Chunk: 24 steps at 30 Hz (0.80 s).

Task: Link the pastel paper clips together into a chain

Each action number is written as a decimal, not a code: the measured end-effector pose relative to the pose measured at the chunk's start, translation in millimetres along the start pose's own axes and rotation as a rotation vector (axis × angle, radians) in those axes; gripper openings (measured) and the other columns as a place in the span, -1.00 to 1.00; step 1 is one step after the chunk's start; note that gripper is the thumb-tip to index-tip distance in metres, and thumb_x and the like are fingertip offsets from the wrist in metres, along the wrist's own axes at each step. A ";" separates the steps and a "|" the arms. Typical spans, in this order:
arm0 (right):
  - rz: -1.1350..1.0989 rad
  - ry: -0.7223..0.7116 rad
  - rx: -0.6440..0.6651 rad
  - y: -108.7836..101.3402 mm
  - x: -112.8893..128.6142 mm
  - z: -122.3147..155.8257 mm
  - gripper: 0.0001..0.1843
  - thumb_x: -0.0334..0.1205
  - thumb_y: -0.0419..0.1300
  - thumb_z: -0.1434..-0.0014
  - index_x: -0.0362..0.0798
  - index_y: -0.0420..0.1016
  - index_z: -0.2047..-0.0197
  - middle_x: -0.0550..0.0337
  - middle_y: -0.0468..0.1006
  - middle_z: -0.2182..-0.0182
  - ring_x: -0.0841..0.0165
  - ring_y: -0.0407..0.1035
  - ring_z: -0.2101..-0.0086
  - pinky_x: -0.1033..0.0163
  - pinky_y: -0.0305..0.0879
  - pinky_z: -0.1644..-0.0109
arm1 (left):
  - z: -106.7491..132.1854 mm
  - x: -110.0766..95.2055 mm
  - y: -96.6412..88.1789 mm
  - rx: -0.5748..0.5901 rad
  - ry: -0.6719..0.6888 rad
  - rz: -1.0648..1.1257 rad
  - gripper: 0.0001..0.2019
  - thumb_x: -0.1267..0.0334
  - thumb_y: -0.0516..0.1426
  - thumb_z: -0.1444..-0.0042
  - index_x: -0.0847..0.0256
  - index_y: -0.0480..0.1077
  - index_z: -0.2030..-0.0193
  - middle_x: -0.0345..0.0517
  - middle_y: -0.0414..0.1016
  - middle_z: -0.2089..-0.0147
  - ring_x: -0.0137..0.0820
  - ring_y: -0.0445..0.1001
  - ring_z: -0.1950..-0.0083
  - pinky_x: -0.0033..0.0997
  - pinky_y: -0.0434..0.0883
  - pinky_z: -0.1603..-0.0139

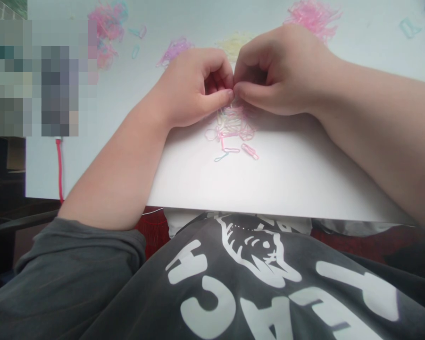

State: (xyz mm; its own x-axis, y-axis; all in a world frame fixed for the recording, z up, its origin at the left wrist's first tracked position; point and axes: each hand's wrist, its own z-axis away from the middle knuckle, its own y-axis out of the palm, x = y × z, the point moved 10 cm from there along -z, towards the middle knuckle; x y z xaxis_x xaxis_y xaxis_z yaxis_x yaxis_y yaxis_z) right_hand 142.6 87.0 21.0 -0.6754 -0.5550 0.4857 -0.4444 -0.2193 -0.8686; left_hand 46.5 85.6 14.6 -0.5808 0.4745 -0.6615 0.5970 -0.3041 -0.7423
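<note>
My left hand [194,85] and my right hand [279,71] meet thumb tip to thumb tip over the white table [290,179]. Both are curled into a pinch, and what they pinch is too small to name. Just below them lies a small heap of pastel paper clips [233,125], pink, yellow and pale blue. A short chain of linked clips [229,151] trails out of the heap towards me. My forearms rest on the table.
Further back lie sorted heaps of clips: pink [108,28], purple [175,49], yellow [233,45] and pink again [313,16]. Loose blue clips [409,27] sit far right. A red cable [59,170] hangs at the table's left edge. A blurred patch covers the far left.
</note>
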 end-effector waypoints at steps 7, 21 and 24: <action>0.005 0.006 -0.006 1.0 1.5 0.1 -0.82 -0.24 0.11 -0.06 -0.13 0.49 0.33 0.22 0.38 0.46 0.56 0.10 0.41 0.34 -0.01 0.26 | -0.9 0.5 -0.1 0.000 -0.016 -0.005 -0.99 0.26 0.23 -0.09 0.07 0.48 0.32 -0.25 0.54 0.33 -0.51 0.36 0.35 -0.31 0.32 0.28; 0.019 0.018 -0.016 -0.8 0.2 0.5 -0.74 -0.21 0.10 -0.07 -0.12 0.56 0.28 0.19 0.50 0.38 0.55 0.12 0.41 0.33 0.01 0.26 | -0.4 0.5 0.1 0.001 -0.018 -0.012 -0.96 0.22 0.23 -0.09 0.05 0.49 0.29 -0.21 0.58 0.29 -0.47 0.38 0.32 -0.28 0.34 0.26; 0.005 0.004 -0.010 0.0 0.0 0.4 -0.75 -0.20 0.11 -0.07 -0.12 0.55 0.27 0.20 0.47 0.39 0.57 0.12 0.40 0.33 0.01 0.26 | -0.9 0.6 0.7 0.002 -0.005 -0.015 -0.96 0.22 0.25 -0.09 0.04 0.49 0.30 -0.23 0.56 0.30 -0.48 0.38 0.32 -0.29 0.32 0.27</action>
State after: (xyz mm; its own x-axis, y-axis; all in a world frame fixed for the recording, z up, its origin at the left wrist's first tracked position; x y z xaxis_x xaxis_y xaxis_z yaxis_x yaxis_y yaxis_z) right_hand 142.8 86.7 20.9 -0.6798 -0.5533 0.4813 -0.4466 -0.2082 -0.8702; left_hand 47.1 86.4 13.8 -0.5921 0.4753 -0.6508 0.5874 -0.2983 -0.7523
